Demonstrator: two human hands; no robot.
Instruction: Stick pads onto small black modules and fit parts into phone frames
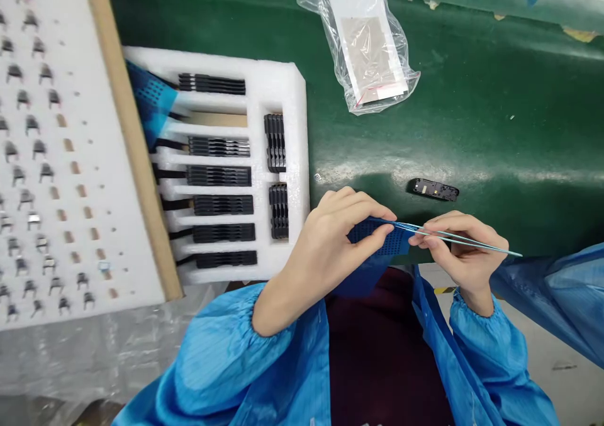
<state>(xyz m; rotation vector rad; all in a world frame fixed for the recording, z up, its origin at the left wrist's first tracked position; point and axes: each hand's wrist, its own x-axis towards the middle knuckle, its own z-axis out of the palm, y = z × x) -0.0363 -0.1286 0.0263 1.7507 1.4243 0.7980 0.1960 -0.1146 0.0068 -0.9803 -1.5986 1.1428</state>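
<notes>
My left hand (pixel 337 231) pinches the upper edge of a translucent blue film sheet (pixel 397 242) with small dark dots on it, held over the table's near edge. Light-blue tweezers (pixel 486 245) lie in the closed fingers of my right hand (pixel 465 250). Their tips point left and meet the film's edge near my left fingertips; whether they grip anything is too small to tell. Just beyond my right hand, a small black plastic part (pixel 434 189) rests on the green table.
Left of my hands, a white foam tray (pixel 297 162) holds stacks of black parts, with another blue dotted sheet (pixel 153 99) over its far left corner. A white board (pixel 94 162) with rows of small metal clips stands farther left. A clear plastic bag (pixel 370 51) lies at the back.
</notes>
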